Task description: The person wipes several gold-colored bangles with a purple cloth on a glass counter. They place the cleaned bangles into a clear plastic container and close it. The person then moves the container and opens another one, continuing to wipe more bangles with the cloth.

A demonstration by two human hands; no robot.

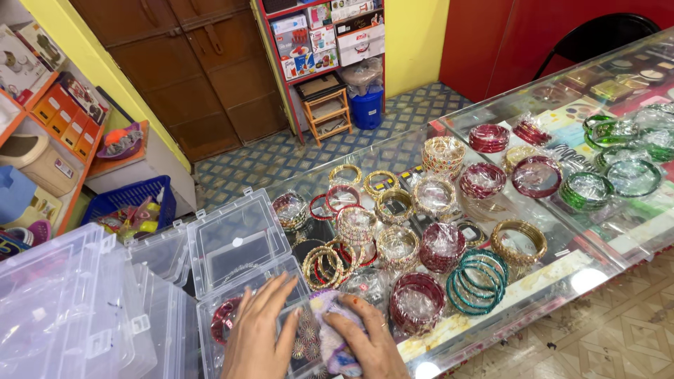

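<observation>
While your left hand [258, 330] lies flat, fingers released, steadying the open clear plastic box [242, 281], your right hand [365, 340] grasps a fluffy pastel cloth [330, 330] just beside the fingertips.

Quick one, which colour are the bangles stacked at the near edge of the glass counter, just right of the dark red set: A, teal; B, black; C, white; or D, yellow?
A: the bangles at the counter's near edge, right of the dark red set, are teal with thin gold trim.
</observation>
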